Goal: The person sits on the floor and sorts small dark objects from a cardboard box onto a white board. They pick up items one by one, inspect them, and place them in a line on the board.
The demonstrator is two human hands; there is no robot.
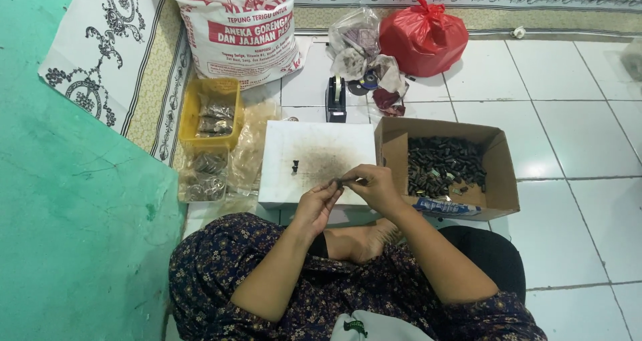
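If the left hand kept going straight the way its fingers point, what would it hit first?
Probably the right hand: the left hand points up-right at it, the two pinching a small dark piece together. Depth is hard to judge.

A big white sack with red label stands top left, beside a red bag and an open brown carton at right.

Left hand and right hand, fingertips together (pinching).

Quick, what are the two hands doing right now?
Left hand: fingers pinched shut on one end of a small dark piece.
Right hand: fingers pinched shut on the other end of the same piece, above the white board.
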